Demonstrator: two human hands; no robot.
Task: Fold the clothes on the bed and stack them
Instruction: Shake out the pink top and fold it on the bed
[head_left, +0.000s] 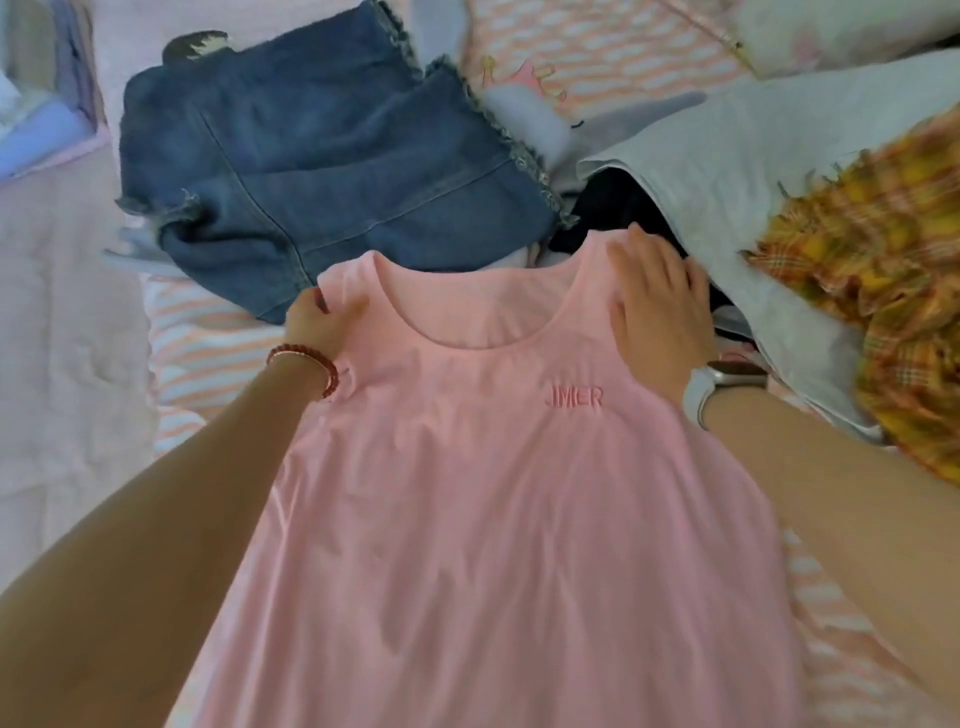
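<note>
A pink sleeveless top (493, 493) lies spread flat along the lower centre of the frame on a bed (208, 343) with pink-and-white striped bedding. Embroidered letters "JMER" (574, 399) sit on its chest. The left hand (322, 327) pinches the top's left shoulder strap with curled fingers; the right hand (657, 306) presses flat, fingers straight, on the right strap. Beyond, upper left, folded denim shorts (322, 171) lie; a grey garment (753, 171) and a yellow plaid garment (883, 291) crowd the right edge.
</note>
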